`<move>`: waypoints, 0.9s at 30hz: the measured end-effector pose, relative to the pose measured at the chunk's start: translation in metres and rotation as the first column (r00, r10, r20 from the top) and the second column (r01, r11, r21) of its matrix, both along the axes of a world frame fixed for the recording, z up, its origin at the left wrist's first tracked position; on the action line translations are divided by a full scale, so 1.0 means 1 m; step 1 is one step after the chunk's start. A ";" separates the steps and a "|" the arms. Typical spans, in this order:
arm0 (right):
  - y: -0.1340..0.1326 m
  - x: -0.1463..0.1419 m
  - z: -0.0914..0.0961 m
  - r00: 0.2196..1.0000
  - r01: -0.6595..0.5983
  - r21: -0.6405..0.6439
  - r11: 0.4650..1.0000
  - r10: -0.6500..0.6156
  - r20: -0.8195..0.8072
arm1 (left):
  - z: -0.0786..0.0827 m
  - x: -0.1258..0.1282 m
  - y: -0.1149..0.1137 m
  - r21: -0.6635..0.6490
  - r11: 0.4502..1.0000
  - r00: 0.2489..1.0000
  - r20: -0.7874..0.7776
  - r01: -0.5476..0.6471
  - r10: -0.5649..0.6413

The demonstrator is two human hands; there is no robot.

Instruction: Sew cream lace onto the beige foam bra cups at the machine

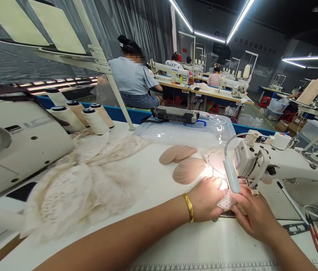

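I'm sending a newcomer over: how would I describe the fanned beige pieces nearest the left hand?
Find the white sewing machine at the right of the table. Left of its lamp, just beyond the left hand, lies a fan of overlapping rounded beige pieces. Unlike the similar fan behind it, this one lies closer to the hand.

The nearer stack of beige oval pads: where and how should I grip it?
I would pinch the nearer pad stack at its left edge, coming from the left: fanned layers lie exposed there, while the left hand crowds its right.
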State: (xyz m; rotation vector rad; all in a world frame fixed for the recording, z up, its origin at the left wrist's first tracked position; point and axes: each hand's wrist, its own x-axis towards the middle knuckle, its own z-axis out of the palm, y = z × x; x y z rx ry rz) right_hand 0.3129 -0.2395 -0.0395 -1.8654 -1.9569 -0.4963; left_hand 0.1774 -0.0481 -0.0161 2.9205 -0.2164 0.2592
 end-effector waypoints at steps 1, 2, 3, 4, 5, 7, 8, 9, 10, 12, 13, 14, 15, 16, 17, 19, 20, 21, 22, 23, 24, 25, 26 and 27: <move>0.001 -0.003 0.001 1.000 -0.021 -0.026 0.999 0.022 0.007 | 0.003 -0.001 -0.001 -0.026 1.000 1.000 -0.027 0.007 -0.008; 0.002 -0.005 0.001 0.999 -0.028 -0.045 0.999 0.029 0.016 | 0.006 -0.002 -0.002 -0.049 0.999 0.998 -0.054 0.025 -0.027; 0.003 -0.005 0.001 0.999 -0.021 -0.062 0.998 0.023 0.024 | 0.009 -0.003 -0.002 -0.064 0.997 0.995 -0.082 0.049 -0.054; 0.004 -0.005 0.000 1.000 -0.006 -0.079 0.997 0.008 0.028 | 0.012 -0.004 -0.003 -0.067 0.995 0.990 -0.112 0.073 -0.080; 0.005 -0.004 -0.002 0.999 0.018 -0.102 0.995 -0.015 0.030 | 0.013 -0.006 -0.003 -0.056 0.994 0.985 -0.141 0.089 -0.096; 0.007 0.000 -0.007 0.997 0.071 -0.150 0.986 -0.067 0.033 | 0.015 -0.008 -0.002 0.005 0.996 0.980 -0.182 0.087 -0.084; 0.007 0.002 -0.009 0.995 0.094 -0.170 0.981 -0.090 0.032 | 0.015 -0.008 -0.002 0.042 0.996 0.980 -0.189 0.074 -0.064; 0.007 0.005 -0.012 0.994 0.112 -0.182 0.977 -0.108 0.029 | 0.014 -0.009 -0.002 0.074 0.995 0.981 -0.187 0.061 -0.046; 0.007 0.007 -0.014 0.992 0.126 -0.187 0.974 -0.124 0.025 | 0.013 -0.008 -0.001 0.096 0.994 0.984 -0.172 0.052 -0.035; 0.007 0.011 -0.017 0.990 0.143 -0.188 0.972 -0.143 0.015 | 0.009 -0.007 0.000 0.124 0.991 0.992 -0.121 0.055 -0.040; 0.006 0.012 -0.018 0.989 0.148 -0.190 0.971 -0.148 0.012 | 0.007 -0.006 0.001 0.135 0.989 0.994 -0.093 0.064 -0.052; 0.006 0.014 -0.019 0.988 0.153 -0.192 0.969 -0.153 0.014 | 0.005 -0.005 0.003 0.146 0.986 0.995 -0.069 0.078 -0.069; 0.006 0.015 -0.020 0.987 0.161 -0.191 0.968 -0.160 0.020 | 0.003 -0.005 0.004 0.154 0.984 0.995 -0.052 0.094 -0.087; 0.005 0.016 -0.021 0.985 0.171 -0.189 0.967 -0.169 0.028 | 0.002 -0.004 0.006 0.157 0.982 0.994 -0.043 0.108 -0.103; 0.005 0.016 -0.021 0.984 0.180 -0.186 0.966 -0.177 0.036 | 0.000 -0.003 0.007 0.158 0.980 0.993 -0.038 0.118 -0.114; 0.005 0.017 -0.022 0.982 0.190 -0.174 0.966 -0.186 0.042 | -0.002 -0.001 0.008 0.171 0.978 0.993 -0.036 0.119 -0.115; 0.004 0.017 -0.022 0.983 0.184 -0.169 0.968 -0.180 0.036 | -0.003 0.000 0.008 0.185 0.976 0.994 -0.031 0.113 -0.109; 0.004 0.016 -0.022 0.985 0.170 -0.167 0.971 -0.168 0.024 | -0.005 0.001 0.008 0.200 0.974 0.995 -0.019 0.104 -0.103; 0.004 0.016 -0.021 0.988 0.151 -0.166 0.974 -0.152 0.008 | -0.007 0.001 0.008 0.212 0.973 0.995 0.000 0.095 -0.097; 0.004 0.015 -0.021 0.991 0.134 -0.164 0.977 -0.137 -0.008 | -0.009 0.002 0.007 0.220 0.972 0.995 0.026 0.086 -0.094; 0.004 0.014 -0.021 0.992 0.121 -0.163 0.979 -0.126 -0.021 | -0.012 0.003 0.007 0.222 0.972 0.994 0.060 0.077 -0.092; 0.004 0.014 -0.021 0.992 0.114 -0.163 0.980 -0.121 -0.031 | -0.016 0.003 0.007 0.223 0.972 0.991 0.097 0.072 -0.095; 0.004 0.013 -0.021 0.992 0.115 -0.164 0.980 -0.123 -0.037 | -0.019 0.003 0.008 0.222 0.973 0.986 0.133 0.072 -0.103; 0.004 0.013 -0.021 0.991 0.123 -0.168 0.978 -0.131 -0.040 | -0.023 0.003 0.008 0.218 0.973 0.979 0.169 0.075 -0.113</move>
